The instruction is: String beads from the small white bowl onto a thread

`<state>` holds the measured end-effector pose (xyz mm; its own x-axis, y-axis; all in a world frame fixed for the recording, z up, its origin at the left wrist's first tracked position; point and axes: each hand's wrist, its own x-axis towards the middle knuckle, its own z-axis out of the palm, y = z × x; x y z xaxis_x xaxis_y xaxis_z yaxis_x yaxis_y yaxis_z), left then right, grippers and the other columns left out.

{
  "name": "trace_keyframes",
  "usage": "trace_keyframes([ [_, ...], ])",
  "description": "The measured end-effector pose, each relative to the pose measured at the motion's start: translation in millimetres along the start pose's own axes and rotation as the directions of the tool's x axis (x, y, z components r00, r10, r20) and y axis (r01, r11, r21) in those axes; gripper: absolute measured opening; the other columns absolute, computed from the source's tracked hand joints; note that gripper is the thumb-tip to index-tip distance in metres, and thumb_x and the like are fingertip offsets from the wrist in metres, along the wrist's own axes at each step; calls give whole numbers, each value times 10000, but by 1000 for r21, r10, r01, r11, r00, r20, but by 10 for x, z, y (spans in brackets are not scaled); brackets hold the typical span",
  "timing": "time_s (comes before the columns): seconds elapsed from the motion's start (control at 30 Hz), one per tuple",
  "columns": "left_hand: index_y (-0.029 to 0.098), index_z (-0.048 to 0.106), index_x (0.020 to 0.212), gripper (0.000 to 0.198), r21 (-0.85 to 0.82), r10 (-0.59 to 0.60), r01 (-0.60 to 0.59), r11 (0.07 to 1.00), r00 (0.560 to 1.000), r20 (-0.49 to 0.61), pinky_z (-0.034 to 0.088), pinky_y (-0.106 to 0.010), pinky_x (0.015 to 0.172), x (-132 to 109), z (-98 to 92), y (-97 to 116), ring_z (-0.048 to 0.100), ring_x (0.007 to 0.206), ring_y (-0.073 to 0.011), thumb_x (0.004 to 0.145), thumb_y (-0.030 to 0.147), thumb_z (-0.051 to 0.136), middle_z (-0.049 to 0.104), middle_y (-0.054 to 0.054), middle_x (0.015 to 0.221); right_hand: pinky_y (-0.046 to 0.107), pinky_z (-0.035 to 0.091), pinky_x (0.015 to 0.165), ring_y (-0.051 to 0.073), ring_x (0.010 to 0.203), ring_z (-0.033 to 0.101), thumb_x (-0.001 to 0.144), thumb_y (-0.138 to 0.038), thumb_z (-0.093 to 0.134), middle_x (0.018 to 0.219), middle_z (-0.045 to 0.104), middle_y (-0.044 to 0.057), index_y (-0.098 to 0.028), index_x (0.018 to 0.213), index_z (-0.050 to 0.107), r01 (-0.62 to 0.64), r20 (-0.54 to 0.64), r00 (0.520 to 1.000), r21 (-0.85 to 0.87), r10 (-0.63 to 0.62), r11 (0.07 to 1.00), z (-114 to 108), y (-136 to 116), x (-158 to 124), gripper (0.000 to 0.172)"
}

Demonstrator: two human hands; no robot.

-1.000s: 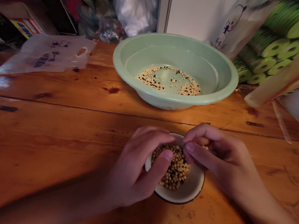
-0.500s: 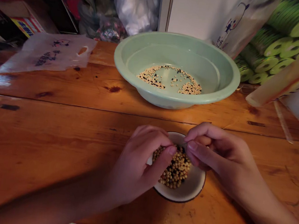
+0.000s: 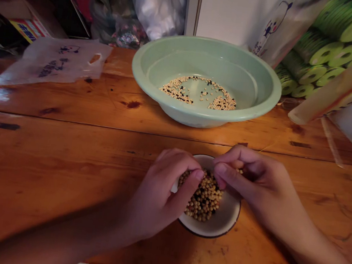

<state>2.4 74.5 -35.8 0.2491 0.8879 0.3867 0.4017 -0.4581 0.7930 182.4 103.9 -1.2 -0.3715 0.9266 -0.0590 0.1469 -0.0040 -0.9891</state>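
A white bowl (image 3: pixel 227 219) with a dark rim holds small round tan and dark beads (image 3: pixel 204 199). Over its left side, my left hand (image 3: pixel 167 191) has thumb and index finger pinched together; whatever lies between them is hidden. My right hand (image 3: pixel 250 179) is closed above the bowl's right rim, thumb against index finger. Its fingertips cover anything they grip. A few light beads (image 3: pixel 239 171) show by its curled fingers, and a thin pale thread-like line (image 3: pixel 268 146) appears just behind that hand.
Behind the bowl stands a wide green basin (image 3: pixel 202 114) with scattered pale and black beads (image 3: pixel 221 103). A printed plastic bag (image 3: pixel 56 59) lies at the left of the wooden table (image 3: pixel 63 161). Green spools (image 3: pixel 330 52) and plastic bags are stacked at the back right.
The view has shifted slightly. My right fingertips have moved a little left over the bowl; light beads and a thin line now show beside that hand. My left hand keeps its pinch.
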Motion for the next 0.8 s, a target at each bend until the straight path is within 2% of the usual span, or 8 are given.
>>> trace_keyframes([
  [0.27, 185, 554, 940, 154, 14, 9, -9, 1000, 1000, 7, 428, -320, 784, 7, -20, 14, 558, 846, -149, 938, 128, 411, 619, -21, 899, 223, 253, 448, 74, 508, 390, 846, -350, 670, 590, 534, -39, -190, 776, 625, -87, 48, 995, 56, 85, 995, -93, 6, 35, 180],
  [0.43, 184, 548, 896, 128, 6, 1, -1, 1000, 1000, 11, 422, -326, 803, 5, -8, 17, 558, 869, -159, 939, 153, 431, 614, -24, 891, 224, 247, 458, 78, 524, 389, 839, -330, 680, 581, 505, -39, -185, 765, 626, -88, 60, 995, 74, 84, 993, -78, -3, 27, 171],
  [0.53, 185, 539, 850, 116, 24, -6, 6, 1000, 1000, -24, 417, -320, 794, 8, 10, 5, 552, 851, -153, 935, 166, 463, 606, -17, 863, 220, 241, 455, 73, 516, 381, 829, -296, 690, 572, 495, -39, -181, 783, 632, -133, 85, 989, 160, 120, 978, -61, 3, 29, 137],
  [0.63, 191, 536, 853, 122, 25, -30, 31, 999, 998, -49, 412, -313, 785, 1, 12, -6, 547, 819, -143, 945, 178, 458, 600, -7, 844, 208, 213, 431, 72, 483, 345, 850, -236, 633, 527, 455, -49, -190, 901, 641, -180, 100, 983, 337, 155, 924, -48, 9, 36, 69],
  [0.7, 192, 536, 861, 129, 14, -50, 51, 999, 997, -64, 412, -311, 782, -9, 9, -8, 544, 816, -141, 952, 182, 445, 597, -8, 851, 201, 166, 403, 71, 456, 294, 839, -196, 573, 523, 464, -41, -193, 967, 633, -231, 127, 973, 458, 194, 858, -46, 6, 43, 141],
  [0.8, 190, 539, 855, 139, -5, -64, 64, 998, 995, -74, 415, -310, 778, -23, 10, -9, 540, 815, -144, 954, 191, 441, 587, -12, 846, 200, 147, 397, 65, 450, 250, 744, -114, 526, 554, 504, -6, -156, 897, 642, -295, 174, 956, 561, 238, 773, -44, -9, 59, 197],
])
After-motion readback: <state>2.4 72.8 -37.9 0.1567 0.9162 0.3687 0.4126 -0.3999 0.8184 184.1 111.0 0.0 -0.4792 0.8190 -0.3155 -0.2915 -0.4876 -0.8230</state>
